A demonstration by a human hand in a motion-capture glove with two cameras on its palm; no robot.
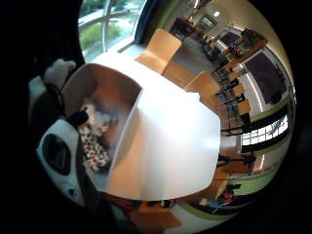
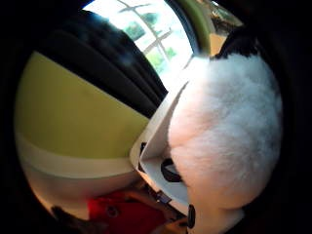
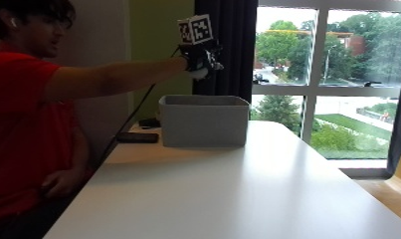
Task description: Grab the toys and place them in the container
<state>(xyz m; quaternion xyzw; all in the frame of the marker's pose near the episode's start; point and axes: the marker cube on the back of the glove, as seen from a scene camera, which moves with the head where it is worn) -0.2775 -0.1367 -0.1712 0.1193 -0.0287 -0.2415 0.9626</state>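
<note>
Toys are split between the hand and the container at this moment. One white plush toy [image 2: 226, 141] sits close against the palm of the gloved right hand [image 3: 200, 59], and in the outside view a bit of its white fur shows just beneath the curled fingers, so the hand holds it. The arm is stretched out from the person in the red shirt [image 3: 21, 124], with the hand raised well above the open top of the grey container [image 3: 204, 121] and roughly over it.

Looking down from the palm, the container's inside shows more toys lying on its floor: a spotted black-and-white plush [image 1: 95, 146] and a pale fluffy one [image 1: 100, 117] beside it. Neither touches the hand.

Out from there, the container stands on the white table [image 3: 240, 194], towards its far end near the window [image 3: 332, 74]. A dark flat object [image 3: 137, 137] lies on the table just beside the container, on the person's side. Dark curtains [image 3: 226, 45] hang behind the raised hand. Across the room, wooden chairs [image 1: 163, 48] stand beyond the table's far edge.
</note>
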